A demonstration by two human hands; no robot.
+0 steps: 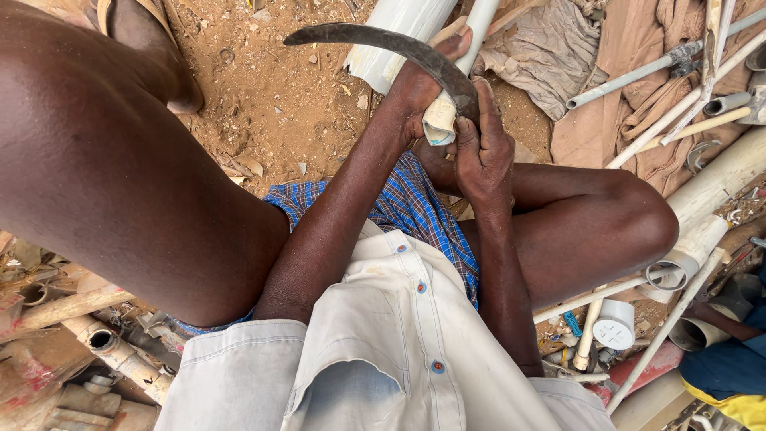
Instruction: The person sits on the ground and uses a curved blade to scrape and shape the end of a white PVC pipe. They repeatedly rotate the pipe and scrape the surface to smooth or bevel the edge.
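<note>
The person sits on bare dirt ground (271,104) with knees raised, plastic pipes (702,191) heaped at the right. A white pipe (441,120) stands between the knees. The left hand (419,88) wraps around it; the right hand (483,148) grips a curved sickle (383,40), blade against the pipe's end.

**Both hands closed, forearms meeting at upper centre**

The person sits with knees raised — one thigh fills the left of the frame, the other knee bends at right. Both forearms run up from the lower centre and converge near the top middle. The left hand (415,92) is wrapped shut, thumb stretched upward. The right hand (483,152) sits just below and beside it — fingers curled tight, knuckles toward the camera, wrist straight. The two hands touch.
</note>
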